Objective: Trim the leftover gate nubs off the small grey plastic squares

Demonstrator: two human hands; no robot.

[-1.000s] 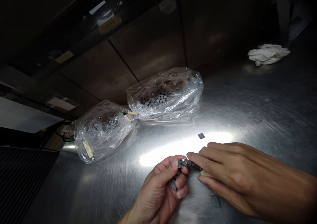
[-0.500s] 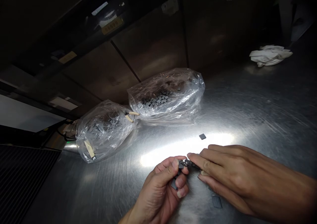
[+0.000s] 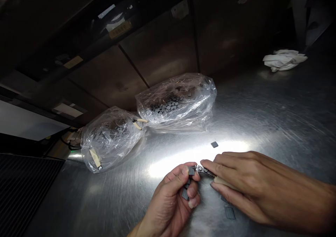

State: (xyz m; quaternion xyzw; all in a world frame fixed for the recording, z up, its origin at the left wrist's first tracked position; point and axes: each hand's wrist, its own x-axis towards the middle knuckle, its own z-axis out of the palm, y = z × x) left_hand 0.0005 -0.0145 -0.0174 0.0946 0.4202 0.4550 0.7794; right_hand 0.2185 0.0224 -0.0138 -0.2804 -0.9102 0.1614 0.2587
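Note:
My left hand (image 3: 170, 198) is closed, pinching a small grey ribbed square piece (image 3: 191, 171) between thumb and forefinger. More grey pieces (image 3: 185, 194) are tucked against its curled fingers. My right hand (image 3: 246, 184) is wrapped round a pair of nippers (image 3: 203, 169) with cream handles. Their metal jaws meet the right edge of the pinched piece; whether they are closed on it I cannot make out. The handles are mostly covered by my fingers. Below my right hand a grey square (image 3: 230, 212) lies on the metal table, and another grey square (image 3: 214, 144) lies beyond it.
Two clear plastic bags (image 3: 207, 106) (image 3: 110, 160) of small grey pieces stand at the back. Cream-handled nippers (image 3: 139, 122) rest where they meet; a cream-coloured object (image 3: 95, 158) is by the left bag. A crumpled white cloth (image 3: 285, 60) lies far right on the metal table (image 3: 275, 125).
The nippers have turned so that their pivot faces me more. The pinched grey piece now shows its ribbed face. Both hands stay in nearly the same place.

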